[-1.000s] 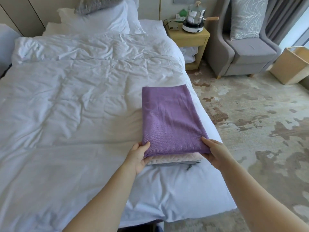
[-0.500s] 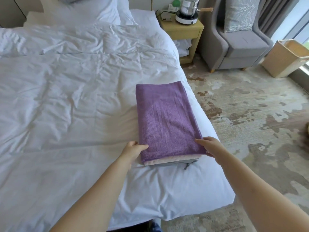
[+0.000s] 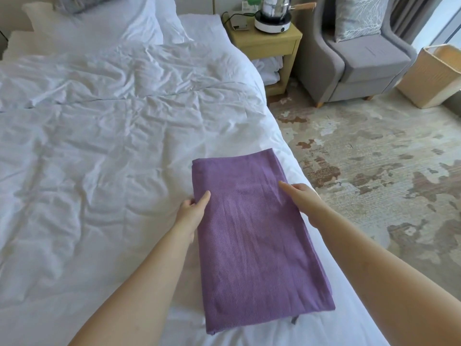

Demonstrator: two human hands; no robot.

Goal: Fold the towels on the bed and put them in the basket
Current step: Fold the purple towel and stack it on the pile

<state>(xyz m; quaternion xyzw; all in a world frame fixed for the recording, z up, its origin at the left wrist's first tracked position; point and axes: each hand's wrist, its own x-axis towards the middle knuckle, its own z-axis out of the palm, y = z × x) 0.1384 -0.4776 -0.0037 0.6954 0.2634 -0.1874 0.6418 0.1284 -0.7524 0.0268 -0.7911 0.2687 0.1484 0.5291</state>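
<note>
- The purple towel (image 3: 254,236), folded into a long rectangle, lies flat on the white bed (image 3: 99,151) near the bed's right edge; its long axis runs from the near foot end away toward the pillows, leaning a little to the left as it goes; the near short edge sits closest to the camera, and a small grey tag or corner of something beneath it pokes out at the near right corner, too little of it showing to tell what it is.
- The left hand (image 3: 192,211) holds the towel's left long edge toward the far end; its grip is closed on the cloth, thumb on top, the other fingers hidden under the edge.
- The right hand (image 3: 301,198) meets the right long edge opposite; the fingers lie nearly straight and flat on top of the purple cloth, and whether anything is pinched beneath I cannot tell.
- Beyond the towel the duvet is creased; white pillows (image 3: 119,23) lie at the head of the bed.
- On the patterned carpet to the right, well apart from the towel, stands the beige basket (image 3: 434,76), upright beside a grey armchair (image 3: 359,56); a wooden nightstand (image 3: 269,43) stands between armchair and bed.
</note>
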